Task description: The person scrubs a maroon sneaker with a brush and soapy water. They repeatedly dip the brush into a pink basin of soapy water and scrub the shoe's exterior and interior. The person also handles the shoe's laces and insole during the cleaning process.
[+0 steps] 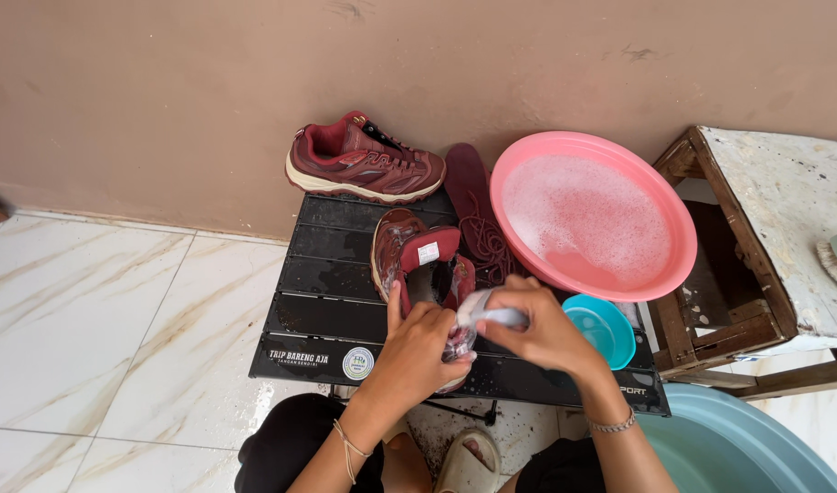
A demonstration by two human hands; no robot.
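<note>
On the small black slatted table [327, 301], near its front edge, the left hand [417, 351] clasps the heel end of a maroon sneaker [417, 260] whose toe points toward the wall. Touching that heel, the right hand [542, 333] grips a pale brush handle [493, 316]. A second maroon sneaker [364, 162] sits at the table's back edge against the wall, with an insole [469, 187] and dark red laces [488, 245] just beside it. Overhanging the table's right side is a pink basin [594, 215] of foamy water, with a small teal bowl [603, 327] tucked under its rim. A worn wooden stool [774, 219] crowds the right; bare tile floor [99, 319] lies open to the left.
</note>
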